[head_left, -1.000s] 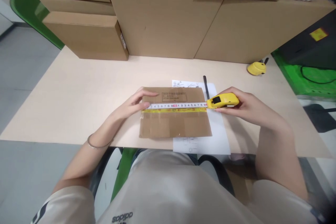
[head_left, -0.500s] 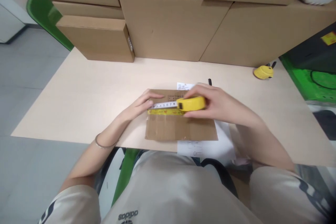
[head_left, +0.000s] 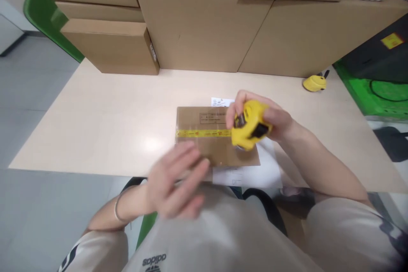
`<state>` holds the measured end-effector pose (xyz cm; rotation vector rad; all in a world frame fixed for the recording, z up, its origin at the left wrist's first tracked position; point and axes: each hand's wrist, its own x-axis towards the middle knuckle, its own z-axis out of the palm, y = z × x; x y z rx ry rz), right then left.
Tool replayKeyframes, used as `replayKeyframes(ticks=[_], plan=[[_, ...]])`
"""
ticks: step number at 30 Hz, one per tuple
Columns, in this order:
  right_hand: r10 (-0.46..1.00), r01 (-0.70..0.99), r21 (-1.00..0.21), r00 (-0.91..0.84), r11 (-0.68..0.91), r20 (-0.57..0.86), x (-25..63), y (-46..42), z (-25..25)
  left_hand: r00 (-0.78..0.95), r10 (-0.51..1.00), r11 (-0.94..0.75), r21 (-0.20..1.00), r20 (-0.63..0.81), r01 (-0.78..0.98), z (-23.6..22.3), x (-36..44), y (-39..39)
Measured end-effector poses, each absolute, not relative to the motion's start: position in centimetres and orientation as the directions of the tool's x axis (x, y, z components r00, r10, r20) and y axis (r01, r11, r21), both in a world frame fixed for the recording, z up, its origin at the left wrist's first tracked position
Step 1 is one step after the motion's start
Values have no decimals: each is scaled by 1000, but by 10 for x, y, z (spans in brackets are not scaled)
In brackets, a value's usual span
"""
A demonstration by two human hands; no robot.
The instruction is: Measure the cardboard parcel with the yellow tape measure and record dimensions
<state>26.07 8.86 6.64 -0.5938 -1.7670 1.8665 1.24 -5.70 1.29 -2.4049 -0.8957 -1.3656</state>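
Note:
A flat brown cardboard parcel (head_left: 204, 144) sealed with a yellow tape strip lies on the pale table (head_left: 105, 123) in front of me. My right hand (head_left: 270, 114) is lifted above the parcel's right end, fingers wrapped round a yellow tape measure (head_left: 250, 129) whose blade is wound in. My left hand (head_left: 175, 178) hovers near the table's front edge, just below the parcel's left half. Its fingers are spread, blurred by motion, and hold nothing.
A white printed sheet (head_left: 248, 174) lies under the parcel's right side. Large cardboard boxes (head_left: 200, 29) are stacked along the back of the table. A second yellow tape measure (head_left: 314, 83) rests at the far right. A green chair (head_left: 47, 21) shows at the far left.
The blade has run back into the tape measure, and my right hand has lifted the case. My left hand let go of the blade's end and drew back toward me.

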Motion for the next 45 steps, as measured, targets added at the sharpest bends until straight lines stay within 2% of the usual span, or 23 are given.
replayKeyframes(ticks=[2, 4, 7, 11, 13, 16, 21, 24, 31, 37, 39, 42, 45], plan=[[565, -40, -998, -823, 45, 58, 275, 75, 61, 460, 392, -793, 39, 797, 608, 6, 34, -64], [523, 119, -970, -852, 214, 11, 282, 61, 58, 536, 398, -800, -4, 744, 600, -5, 48, -61], [497, 321, -841, -865, 434, -73, 281, 49, 57, 591, 396, -810, -36, 703, 585, -19, 51, -50], [471, 308, -773, -882, 554, -13, 275, 64, 61, 655, 374, -837, -65, 657, 543, -22, 44, -46], [467, 290, -778, -885, 558, 4, 272, 85, 63, 683, 375, -834, -93, 627, 544, -19, 44, -47], [471, 324, -798, -880, 508, -58, 266, 126, 63, 695, 417, -819, -89, 585, 566, -14, 46, -49], [577, 313, -859, -817, 405, -26, 253, 189, 51, 702, 426, -819, -87, 570, 568, -13, 48, -49], [586, 312, -876, -809, 367, -43, 249, 206, 43, 707, 434, -818, -84, 559, 569, -15, 46, -49], [592, 342, -865, -804, 368, -66, 251, 208, 42, 709, 433, -812, -100, 556, 575, -14, 46, -49], [572, 311, -822, -820, 478, 21, 261, 165, 70, 699, 430, -806, -106, 572, 582, -14, 46, -49], [503, 328, -770, -864, 547, -11, 263, 133, 73, 649, 437, -809, -43, 623, 586, -13, 47, -49], [406, 284, -721, -914, 632, -4, 269, 80, 66, 533, 504, -824, 194, 680, 532, -9, 47, -52], [499, 250, -750, -858, 612, 121, 286, 46, 56, 381, 577, -799, 401, 723, 449, -3, 38, -54]])
